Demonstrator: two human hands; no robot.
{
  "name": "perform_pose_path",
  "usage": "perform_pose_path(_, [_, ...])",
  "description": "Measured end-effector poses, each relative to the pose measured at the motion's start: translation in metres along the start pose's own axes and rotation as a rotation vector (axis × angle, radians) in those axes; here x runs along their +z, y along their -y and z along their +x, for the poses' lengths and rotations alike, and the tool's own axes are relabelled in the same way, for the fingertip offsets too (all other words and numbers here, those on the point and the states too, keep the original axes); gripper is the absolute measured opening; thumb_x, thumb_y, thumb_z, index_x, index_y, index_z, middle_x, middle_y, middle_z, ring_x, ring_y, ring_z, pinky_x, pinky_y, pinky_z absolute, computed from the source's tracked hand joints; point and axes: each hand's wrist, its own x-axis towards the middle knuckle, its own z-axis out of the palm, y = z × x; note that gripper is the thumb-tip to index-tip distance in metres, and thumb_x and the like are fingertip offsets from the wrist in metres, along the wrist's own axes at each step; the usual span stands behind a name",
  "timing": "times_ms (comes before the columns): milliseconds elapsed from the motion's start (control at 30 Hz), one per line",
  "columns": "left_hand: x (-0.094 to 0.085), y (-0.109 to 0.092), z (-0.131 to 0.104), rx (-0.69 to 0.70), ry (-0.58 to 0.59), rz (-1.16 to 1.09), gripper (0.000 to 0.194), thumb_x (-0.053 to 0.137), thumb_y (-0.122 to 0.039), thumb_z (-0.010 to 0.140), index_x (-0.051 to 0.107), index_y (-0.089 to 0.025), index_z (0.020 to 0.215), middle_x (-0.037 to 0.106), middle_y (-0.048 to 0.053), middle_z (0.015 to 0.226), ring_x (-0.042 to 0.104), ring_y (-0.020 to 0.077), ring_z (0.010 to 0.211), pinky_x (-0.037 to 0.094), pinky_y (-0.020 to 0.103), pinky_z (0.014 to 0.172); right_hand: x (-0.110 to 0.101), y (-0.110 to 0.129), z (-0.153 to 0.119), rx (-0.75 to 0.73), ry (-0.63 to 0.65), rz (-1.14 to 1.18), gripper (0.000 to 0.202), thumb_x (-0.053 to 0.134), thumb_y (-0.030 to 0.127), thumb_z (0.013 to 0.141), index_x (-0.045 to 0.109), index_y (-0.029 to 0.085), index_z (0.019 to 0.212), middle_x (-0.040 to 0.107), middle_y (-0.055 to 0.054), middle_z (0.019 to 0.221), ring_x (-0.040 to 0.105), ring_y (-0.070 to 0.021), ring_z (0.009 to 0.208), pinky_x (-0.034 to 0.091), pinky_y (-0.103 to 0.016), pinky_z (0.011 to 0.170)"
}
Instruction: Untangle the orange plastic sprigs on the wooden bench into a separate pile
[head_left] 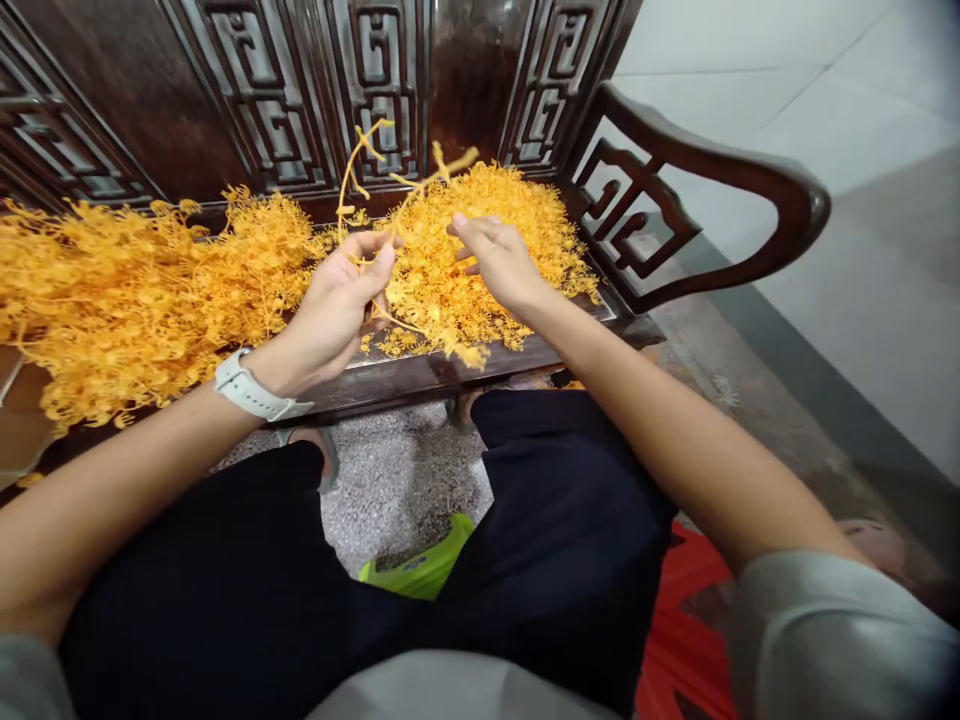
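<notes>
At the frame's upper centre, your left grip (341, 300) pinched the yellow stems (459, 163), seemingly keeping their branching ends clear of the yellow heap (525, 215) on the desk (420, 378), while your right grip (501, 262), fingers parted, held nothing visible.

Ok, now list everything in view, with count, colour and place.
Carved wooden bench: one, dark brown, ahead.
Heap of stemmed, frilly sprays: one, orange-yellow, bench's left.
Heap of loose frilly pieces: one, orange-yellow, bench's right.
Thin branched stems: count unclear, yellow, at the left hand.
Cardboard piece: one, brown, left edge.
Smooth wall: one, whitish, upper right.
Speckled floor: one, grey, below.
Green plastic-looking object: one, bright green, between the legs.
Red plastic-looking object: one, red, lower right.
Strapped wristband: one, white, left wrist.
Cloth legwear: one, dark navy, lap.
Bare hands: two, left gripping stems, right beside them.
</notes>
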Motion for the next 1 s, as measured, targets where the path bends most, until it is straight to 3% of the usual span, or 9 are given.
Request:
perform_pose_path(133, [0.002,0.002,0.002,0.060,-0.002,0.077,0.016,0.067,-0.025,0.103,0.054,-0.022,0.113,0.063,-0.004,0.067,0.062,0.0119,0.057,0.051,0.022,0.060,0.015,0.047,-0.014,-0.043,0.050,0.212,0.073,0.043,0.085,0.100,0.068,0.017,0.103,0.059,-0.008,0.121,0.061,-0.0247,0.125,0.058,-0.048,0.107])
perform_pose_path(267, [-0.001,0.007,0.007,0.047,-0.010,0.102,0.031,0.079,-0.032,0.096,0.053,-0.025,0.113,0.068,-0.002,0.075,0.066,0.0132,0.061,0.051,0.024,0.061,0.028,0.065,-0.024,-0.055,0.159,0.289,0.065,0.051,0.082,0.100,0.064,0.019,0.090,0.060,-0.005,0.099,0.065,-0.0201,0.108,0.061,-0.036,0.093])
perform_pose_path(433, [-0.011,0.016,0.020,0.035,-0.111,0.059,0.037,0.087,-0.026,0.089,0.054,-0.026,0.106,0.063,-0.005,0.073,0.066,0.0124,0.065,0.047,0.021,0.061,0.047,0.063,-0.028,0.019,0.251,0.301,0.062,0.063,0.079,0.095,0.055,0.022,0.072,0.056,-0.001,0.071,0.056,-0.0149,0.073,0.049,-0.027,0.064])
perform_pose_path(567, [-0.019,0.025,0.024,-0.040,-0.094,0.065,0.032,0.085,-0.027,0.089,0.055,-0.025,0.101,0.057,-0.007,0.064,0.057,0.0110,0.056,0.040,0.022,0.054,0.054,0.054,-0.020,-0.002,0.276,0.266,0.058,0.064,0.073,0.098,0.054,0.022,0.072,0.057,-0.001,0.071,0.054,-0.0154,0.074,0.043,-0.026,0.063])
perform_pose_path(700, [-0.019,0.027,0.021,-0.138,-0.045,0.063,0.033,0.084,-0.029,0.092,0.054,-0.026,0.105,0.044,-0.012,0.056,0.037,0.0069,0.045,0.028,0.022,0.048,0.051,0.038,-0.004,-0.046,0.162,0.123,0.057,0.069,0.058,0.101,0.044,0.022,0.065,0.046,0.000,0.066,0.048,-0.0167,0.072,0.039,-0.027,0.063])
perform_pose_path(867, [-0.009,0.015,0.020,-0.175,-0.031,0.030,0.030,0.079,-0.023,0.095,0.053,-0.026,0.109,0.037,-0.014,0.054,0.026,0.0047,0.042,0.025,0.020,0.046,0.055,0.030,0.014,-0.089,-0.043,0.134,0.055,0.056,0.041,0.111,0.039,0.022,0.061,0.047,-0.002,0.070,0.045,-0.0183,0.074,0.038,-0.031,0.071])
perform_pose_path(933, [0.000,0.004,0.013,-0.143,-0.002,0.010,0.030,0.081,-0.022,0.093,0.055,-0.027,0.107,0.037,-0.013,0.054,0.025,0.0055,0.041,0.026,0.021,0.044,0.049,0.029,0.016,0.008,-0.013,0.225,0.053,0.057,0.043,0.110,0.039,0.023,0.063,0.046,-0.003,0.072,0.048,-0.0205,0.079,0.038,-0.031,0.069])
perform_pose_path(1000, [0.011,-0.012,-0.001,-0.091,0.049,0.016,0.024,0.081,-0.022,0.094,0.060,-0.027,0.106,0.035,-0.011,0.054,0.025,0.0064,0.042,0.028,0.021,0.042,0.034,0.024,0.015,0.162,0.121,0.313,0.050,0.061,0.048,0.106,0.042,0.024,0.066,0.043,-0.003,0.068,0.049,-0.0224,0.080,0.037,-0.031,0.065])
